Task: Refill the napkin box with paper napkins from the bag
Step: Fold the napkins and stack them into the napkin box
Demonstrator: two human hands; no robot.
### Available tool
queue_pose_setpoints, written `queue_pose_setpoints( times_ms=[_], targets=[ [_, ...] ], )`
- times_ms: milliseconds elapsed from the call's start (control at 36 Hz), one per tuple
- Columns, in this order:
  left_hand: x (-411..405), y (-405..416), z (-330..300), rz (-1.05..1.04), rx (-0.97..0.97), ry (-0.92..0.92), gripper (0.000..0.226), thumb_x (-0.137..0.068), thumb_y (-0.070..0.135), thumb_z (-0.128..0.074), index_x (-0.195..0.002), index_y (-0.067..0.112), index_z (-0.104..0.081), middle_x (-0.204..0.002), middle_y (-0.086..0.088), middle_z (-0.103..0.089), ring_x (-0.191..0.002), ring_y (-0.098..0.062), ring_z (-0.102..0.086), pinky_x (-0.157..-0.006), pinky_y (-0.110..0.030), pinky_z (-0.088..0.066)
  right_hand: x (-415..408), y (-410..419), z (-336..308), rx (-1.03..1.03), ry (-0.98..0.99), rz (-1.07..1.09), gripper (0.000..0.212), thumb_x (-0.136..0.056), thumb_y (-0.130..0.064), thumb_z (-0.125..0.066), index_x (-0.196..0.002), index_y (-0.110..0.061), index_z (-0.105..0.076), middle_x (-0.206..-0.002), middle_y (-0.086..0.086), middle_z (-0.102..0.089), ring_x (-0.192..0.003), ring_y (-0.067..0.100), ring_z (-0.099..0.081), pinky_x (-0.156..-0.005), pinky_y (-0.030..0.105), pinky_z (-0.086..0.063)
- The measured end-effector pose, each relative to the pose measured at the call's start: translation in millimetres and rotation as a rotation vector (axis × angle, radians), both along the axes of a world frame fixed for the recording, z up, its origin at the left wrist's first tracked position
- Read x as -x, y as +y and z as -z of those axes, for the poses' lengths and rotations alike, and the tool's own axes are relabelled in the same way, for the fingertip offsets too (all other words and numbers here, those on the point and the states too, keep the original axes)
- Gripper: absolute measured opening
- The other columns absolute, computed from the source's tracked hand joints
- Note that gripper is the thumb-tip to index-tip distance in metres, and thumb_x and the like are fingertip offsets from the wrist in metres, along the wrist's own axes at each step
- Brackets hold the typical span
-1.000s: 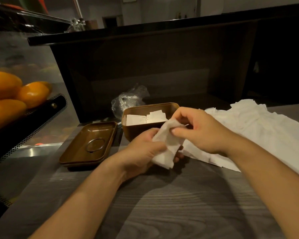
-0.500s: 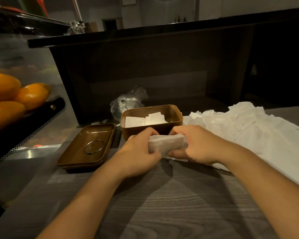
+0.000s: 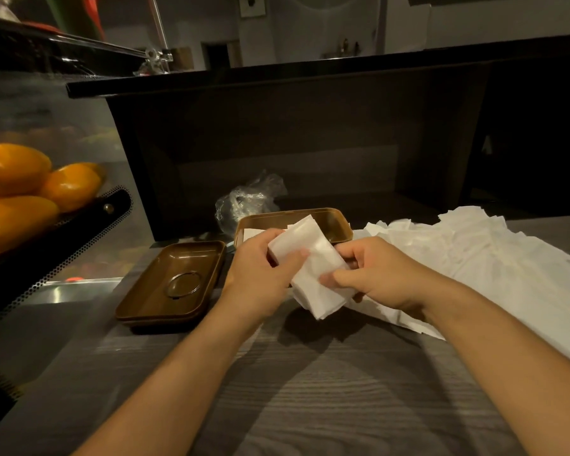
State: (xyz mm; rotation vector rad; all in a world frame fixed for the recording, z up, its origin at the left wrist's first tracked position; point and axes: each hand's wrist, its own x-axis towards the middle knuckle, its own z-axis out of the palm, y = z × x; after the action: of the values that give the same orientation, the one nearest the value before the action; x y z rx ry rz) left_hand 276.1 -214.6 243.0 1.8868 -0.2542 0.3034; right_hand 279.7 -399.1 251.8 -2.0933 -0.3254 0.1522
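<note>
Both forearms reach in over the grey wood-grain table [image 3: 310, 406]. Left hand [image 3: 260, 278] and right hand [image 3: 379, 274] share one folded stack of napkins [image 3: 313, 274], held tilted above the table just in front of the box; left grip has fingers curled round the upper end, right grip pinches the lower edge with thumb and fingers. Loose pile of napkins [image 3: 474, 258] spread on the table to the right, touching the right wrist area. Lid [image 3: 175, 284] lies upturned left of the hands, off the box. Napkin box [image 3: 336, 222] sits open just behind the stack, a few white napkins visible in its left part; fill level hard to judge since the stack blocks most of it, probably still low. Crumpled clear bag [image 3: 247, 199] behind the box, looks emptied. Oranges [image 3: 23, 192] far left. Judgement: partway through; this stack still to go in, most of the pile left, lid to refit.
</note>
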Motion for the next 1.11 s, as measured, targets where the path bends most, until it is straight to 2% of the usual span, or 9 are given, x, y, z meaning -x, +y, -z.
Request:
queue_pose_setpoints(
  times_ms=[111,194,278,389,528,667,750,889,1111],
  targets=[
    [-2.1,-1.7,-13.3,0.029,-0.148,-0.168,0.012,-0.096,0.020,-0.065,-0.100,0.030,-0.062,-0.095,0.013,-0.066,-0.089,0.001,-0.066,-0.065,-0.013,-0.055,1.4,2.3,-3.1,-0.070,0.042,0.042,0.015,-0.091,-0.032,-0.072,-0.104,-0.027,-0.067,-0.104,-0.012,-0.070,-0.089,0.009,-0.070,-0.063,0.017,-0.056],
    [-12.6,-4.7,-33.3,0.022,-0.260,-0.200,0.012,-0.096,0.016,-0.064,-0.099,0.026,-0.061,-0.091,0.011,-0.065,-0.083,-0.002,-0.065,-0.060,-0.011,-0.050,0.4,3.3,-7.0,-0.224,0.083,0.106,0.012,-0.091,-0.031,-0.073,-0.099,-0.026,-0.066,-0.098,-0.007,-0.072,-0.072,0.008,-0.073,-0.059,0.017,-0.053],
    [-28.8,-9.9,-46.5,-0.012,-0.333,-0.127,0.020,-0.094,0.018,-0.068,-0.105,0.030,-0.057,-0.097,0.011,-0.063,-0.088,-0.006,-0.064,-0.068,-0.018,-0.052,-1.2,2.6,-9.9,-0.396,0.077,0.212,0.011,-0.091,-0.024,-0.073,-0.100,-0.021,-0.067,-0.090,0.000,-0.075,-0.062,0.008,-0.072,-0.055,0.017,-0.053],
    [-39.0,-21.8,-48.4,0.018,-0.149,0.097,0.041,-0.091,0.022,-0.073,-0.128,0.027,-0.054,-0.113,0.007,-0.068,-0.099,-0.009,-0.068,-0.084,-0.033,-0.060,-6.9,4.0,-13.8,-0.541,0.082,0.303,0.019,-0.095,-0.022,-0.070,-0.111,-0.012,-0.069,-0.074,0.001,-0.076,-0.061,0.010,-0.072,-0.053,0.019,-0.055],
    [-58.7,-23.2,-51.7,-0.020,-0.330,0.038,0.046,-0.094,0.014,-0.067,-0.137,0.021,-0.054,-0.126,0.005,-0.063,-0.115,-0.015,-0.060,-0.098,-0.037,-0.054,-17.4,3.6,-28.3,-0.322,0.023,0.300,0.014,-0.099,-0.027,-0.065,-0.108,-0.018,-0.071,-0.088,0.002,-0.075,-0.067,0.010,-0.074,-0.054,0.019,-0.055],
    [-87.3,-23.5,-55.9,-0.026,-0.441,0.248,0.028,-0.091,0.005,-0.067,-0.108,0.021,-0.052,-0.118,-0.004,-0.060,-0.107,-0.023,-0.060,-0.090,-0.038,-0.058,-37.8,-3.7,-45.7,-0.022,-0.143,0.405,0.009,-0.098,-0.024,-0.066,-0.090,-0.024,-0.071,-0.080,-0.004,-0.071,-0.064,0.010,-0.071,-0.054,0.017,-0.055],
    [-101.2,-28.0,-52.8,-0.022,-0.449,0.352,0.025,-0.092,0.000,-0.064,-0.106,0.018,-0.055,-0.115,-0.008,-0.060,-0.108,-0.027,-0.061,-0.091,-0.038,-0.058,-39.1,-11.8,-46.3,0.000,-0.173,0.425,0.011,-0.098,-0.023,-0.065,-0.088,-0.022,-0.072,-0.076,-0.004,-0.072,-0.062,0.009,-0.069,-0.053,0.017,-0.052],
    [-117.9,-38.6,-48.2,-0.032,-0.415,0.447,0.042,-0.091,-0.002,-0.066,-0.131,0.008,-0.056,-0.120,-0.010,-0.059,-0.113,-0.030,-0.061,-0.095,-0.041,-0.057,-31.6,-23.5,-34.6,-0.042,-0.192,0.451,0.015,-0.097,-0.022,-0.066,-0.083,-0.022,-0.072,-0.072,-0.004,-0.072,-0.063,0.013,-0.069,-0.057,0.022,-0.054],
    [-123.3,-45.6,-41.9,-0.041,-0.576,0.543,0.051,-0.092,0.017,-0.071,-0.138,0.009,-0.051,-0.121,-0.008,-0.059,-0.109,-0.025,-0.058,-0.089,-0.035,-0.051,-25.1,-26.8,-29.4,-0.147,-0.206,0.425,0.014,-0.097,-0.020,-0.066,-0.085,-0.022,-0.073,-0.066,-0.009,-0.070,-0.057,0.004,-0.066,-0.051,0.013,-0.047]
  ],
)
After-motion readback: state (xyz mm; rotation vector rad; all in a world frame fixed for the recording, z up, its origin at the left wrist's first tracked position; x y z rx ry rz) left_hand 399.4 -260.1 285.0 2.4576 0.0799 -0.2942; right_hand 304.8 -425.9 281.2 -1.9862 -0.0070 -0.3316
